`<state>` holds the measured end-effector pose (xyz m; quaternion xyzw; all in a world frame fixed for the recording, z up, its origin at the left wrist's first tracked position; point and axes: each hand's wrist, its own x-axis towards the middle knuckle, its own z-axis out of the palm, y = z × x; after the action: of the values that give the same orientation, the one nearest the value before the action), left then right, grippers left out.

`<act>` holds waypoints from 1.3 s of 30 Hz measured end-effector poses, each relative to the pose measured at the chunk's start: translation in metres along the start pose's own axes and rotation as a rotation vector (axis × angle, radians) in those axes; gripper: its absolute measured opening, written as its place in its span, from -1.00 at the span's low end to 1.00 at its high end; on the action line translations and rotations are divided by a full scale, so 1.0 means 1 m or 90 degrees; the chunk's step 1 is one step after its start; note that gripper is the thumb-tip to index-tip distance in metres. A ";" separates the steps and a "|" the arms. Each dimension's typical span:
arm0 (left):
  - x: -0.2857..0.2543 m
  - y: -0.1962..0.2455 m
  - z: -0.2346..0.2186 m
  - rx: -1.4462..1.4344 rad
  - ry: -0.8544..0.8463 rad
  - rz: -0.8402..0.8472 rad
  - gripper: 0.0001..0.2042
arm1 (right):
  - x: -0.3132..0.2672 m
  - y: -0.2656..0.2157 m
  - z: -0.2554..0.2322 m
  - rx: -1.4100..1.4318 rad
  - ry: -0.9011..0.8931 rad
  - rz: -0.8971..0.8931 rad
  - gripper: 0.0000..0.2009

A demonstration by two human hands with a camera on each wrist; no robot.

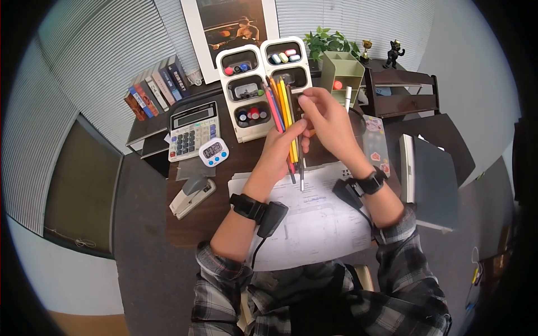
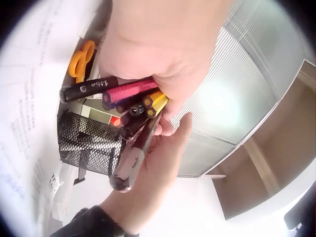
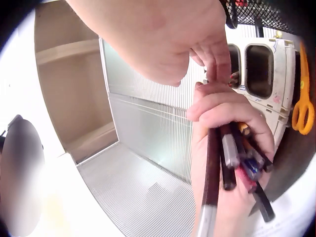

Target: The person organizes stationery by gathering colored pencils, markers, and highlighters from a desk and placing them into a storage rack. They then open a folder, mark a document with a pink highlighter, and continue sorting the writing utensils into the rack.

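My left hand (image 1: 278, 151) grips a bundle of coloured pencils (image 1: 276, 115), with pink, yellow, orange and dark barrels. In the left wrist view their lower ends stick out below the palm, beside a black barrel (image 2: 89, 89) with pale lettering. A dark brown pencil with a silver end (image 3: 211, 192) stands at the bundle's edge and reaches lower than most of the others. My right hand (image 1: 333, 126) is close against the left, its thumb and forefinger bent at this pencil's upper part. Its fingertips are partly hidden behind the left fingers in the right wrist view.
Printed sheets (image 1: 314, 235) lie below the hands. Left of them are a stapler (image 1: 192, 199), a white timer (image 1: 214, 152) and a calculator (image 1: 193, 130). White organizers (image 1: 227, 92) and a green holder (image 1: 342, 70) stand behind. Orange scissors (image 3: 303, 111) and a mesh holder (image 2: 89, 143) are nearby.
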<state>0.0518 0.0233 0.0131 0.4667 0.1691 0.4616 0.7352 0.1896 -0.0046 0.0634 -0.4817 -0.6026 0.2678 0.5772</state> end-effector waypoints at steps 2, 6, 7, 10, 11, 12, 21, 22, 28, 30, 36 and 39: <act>0.001 -0.001 0.000 -0.012 0.028 0.025 -0.80 | -0.019 0.002 0.000 -0.041 0.008 -0.067 -0.57; 0.001 -0.002 0.001 0.014 0.082 0.080 -0.81 | -0.069 0.000 -0.013 -0.127 -0.085 0.004 -0.55; 0.001 -0.002 0.003 0.031 0.092 0.085 -0.80 | -0.077 0.003 -0.012 -0.130 -0.085 0.005 -0.55; -0.002 0.002 0.005 0.073 0.122 0.068 -0.79 | -0.093 0.010 -0.010 0.271 -0.180 0.329 -0.47; -0.002 0.001 0.007 0.073 0.117 0.066 -0.79 | -0.096 0.011 -0.004 0.271 -0.175 0.329 -0.47; -0.002 0.001 0.007 0.061 0.144 0.094 -0.75 | -0.098 0.012 0.004 0.403 -0.159 0.397 -0.46; -0.009 0.000 0.027 0.126 0.224 0.192 -0.79 | -0.073 0.025 0.050 0.719 -0.008 0.436 -0.52; -0.008 0.000 0.027 0.158 0.213 0.200 -0.82 | -0.071 0.025 0.052 0.702 0.029 0.421 -0.57; -0.010 -0.010 0.026 0.138 0.141 0.186 -0.82 | -0.058 0.045 0.050 0.732 0.054 0.360 -0.60; -0.009 -0.007 0.025 0.173 0.159 0.202 -0.81 | -0.060 0.032 0.047 0.679 0.046 0.378 -0.59; -0.004 -0.010 0.020 0.089 0.161 0.214 -0.82 | -0.061 0.028 0.038 0.649 0.022 0.398 -0.54; -0.003 -0.013 0.019 0.102 0.179 0.221 -0.85 | -0.065 0.030 0.049 0.696 0.026 0.398 -0.56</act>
<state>0.0702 0.0086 0.0111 0.4767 0.2233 0.6268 0.5744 0.1429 -0.0391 -0.0005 -0.2757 -0.1984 0.6842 0.6454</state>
